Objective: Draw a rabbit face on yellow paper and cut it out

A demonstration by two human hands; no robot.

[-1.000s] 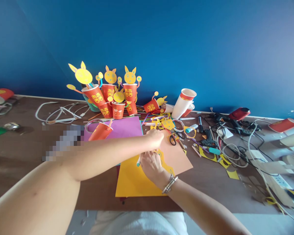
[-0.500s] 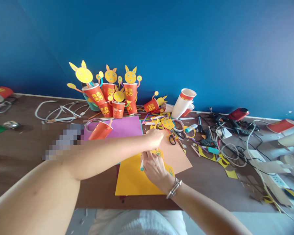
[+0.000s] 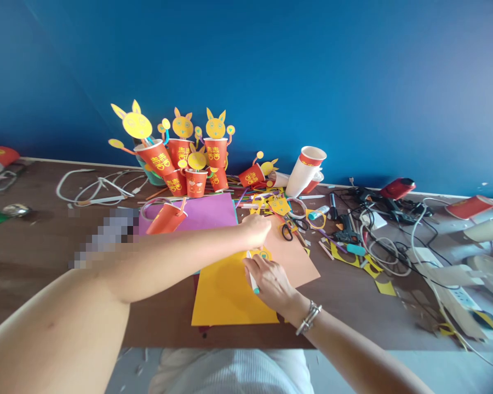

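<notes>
My right hand (image 3: 270, 280) is closed around a white marker pen (image 3: 253, 280) with a teal end, over the yellow-orange paper (image 3: 225, 298). Just beyond it, my left hand (image 3: 256, 230) is curled into a fist near the top edge of that paper; what it holds, if anything, is hidden. Between the hands shows a small round drawing (image 3: 264, 255) in teal on yellow. A peach sheet (image 3: 298, 257) lies partly under the yellow one, to the right. Black-handled scissors (image 3: 287, 232) rest on its far part.
Red paper cups with yellow rabbit heads (image 3: 216, 150) stand at the back left. Behind my left forearm lie a purple sheet (image 3: 211, 210) and a tipped red cup (image 3: 166, 218). A white cup stack (image 3: 304, 172) leans at the back. Cables, a glue gun (image 3: 347, 230) and a power strip (image 3: 456, 295) clutter the right.
My right hand has shifted to the right with the marker, so more of the marker's barrel shows. My left hand stays almost where it was.
</notes>
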